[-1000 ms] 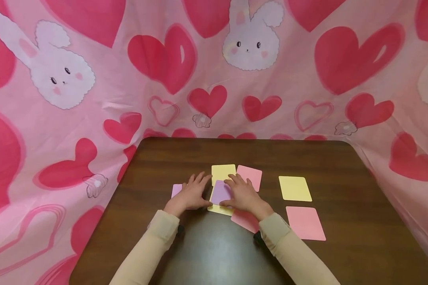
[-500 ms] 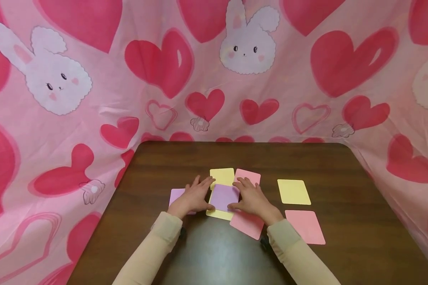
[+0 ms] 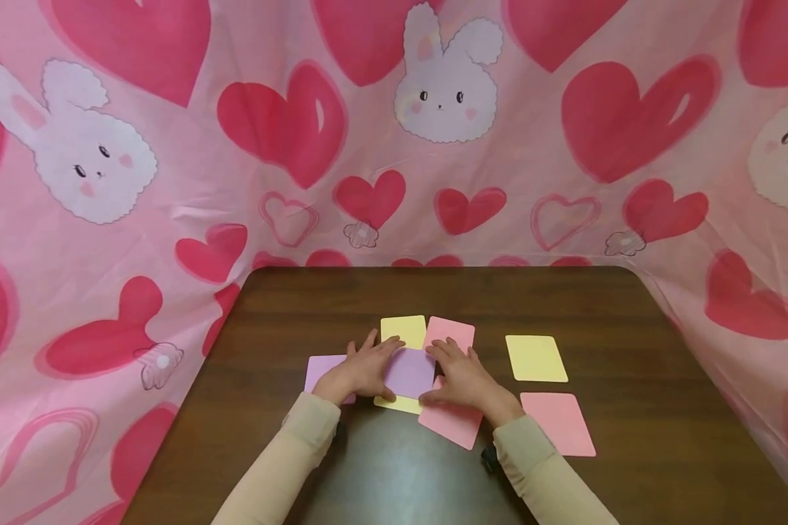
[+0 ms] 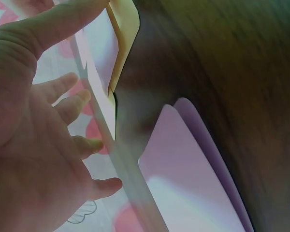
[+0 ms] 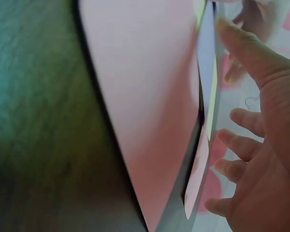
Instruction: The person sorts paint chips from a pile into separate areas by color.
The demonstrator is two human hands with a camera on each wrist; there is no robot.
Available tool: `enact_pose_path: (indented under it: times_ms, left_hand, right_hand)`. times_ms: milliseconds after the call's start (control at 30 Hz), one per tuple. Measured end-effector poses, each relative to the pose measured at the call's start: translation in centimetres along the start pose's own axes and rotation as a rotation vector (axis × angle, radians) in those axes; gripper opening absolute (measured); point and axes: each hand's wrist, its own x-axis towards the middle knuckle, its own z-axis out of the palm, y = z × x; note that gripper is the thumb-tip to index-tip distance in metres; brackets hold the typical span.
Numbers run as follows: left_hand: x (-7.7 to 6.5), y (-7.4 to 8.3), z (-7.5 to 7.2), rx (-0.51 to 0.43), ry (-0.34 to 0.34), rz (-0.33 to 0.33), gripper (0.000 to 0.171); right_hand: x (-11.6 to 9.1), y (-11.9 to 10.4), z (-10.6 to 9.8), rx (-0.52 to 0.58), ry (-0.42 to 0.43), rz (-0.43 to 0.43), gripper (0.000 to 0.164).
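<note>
A square purple card (image 3: 410, 373) lies on a yellow card (image 3: 397, 405), whose front edge shows below it. My left hand (image 3: 362, 370) is at the purple card's left side, thumb near its front corner and fingers spread toward its back corner. At its right side is my right hand (image 3: 462, 378), posed likewise, over parts of a pink card (image 3: 452, 423) in front and another pink card (image 3: 452, 332) behind. In both wrist views the fingers are apart and only slightly bent. Whether the fingertips touch the card is unclear.
Behind the purple card lies a yellow card (image 3: 402, 329). Purple cards (image 4: 193, 179), two layers in the left wrist view, lie partly under my left forearm. On the right are a yellow card (image 3: 535, 357) and a pink card (image 3: 558, 424). A heart-patterned cloth (image 3: 525, 146) surrounds the brown table (image 3: 315, 299).
My right hand has shifted right relative to the purple card, uncovering more of it. My left hand stays at the card's left side. The head view has tilted up slightly.
</note>
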Motion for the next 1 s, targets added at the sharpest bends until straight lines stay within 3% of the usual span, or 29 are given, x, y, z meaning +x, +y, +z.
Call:
enact_pose_path:
  times_ms: [167, 533, 800, 1000]
  left_hand:
    - [0.01, 0.18, -0.07, -0.029, -0.011, -0.001, 0.099]
    - [0.29, 0.48, -0.05, -0.100, -0.033, -0.035, 0.092]
    - [0.26, 0.68, -0.06, -0.099, -0.014, -0.018, 0.087]
    - [0.21, 0.53, 0.18, -0.082, -0.003, -0.028, 0.086]
  right_hand:
    - [0.28, -0.24, 0.58, -0.055, 0.009, -0.037, 0.091]
    - [0.62, -0.39, 0.67, -0.100, -0.016, -0.028, 0.087]
    - [0.62, -0.44, 0.66, -0.112, -0.014, -0.034, 0.085]
    - [0.52, -0.75, 0.73, -0.130, 0.003, -0.091, 0.078]
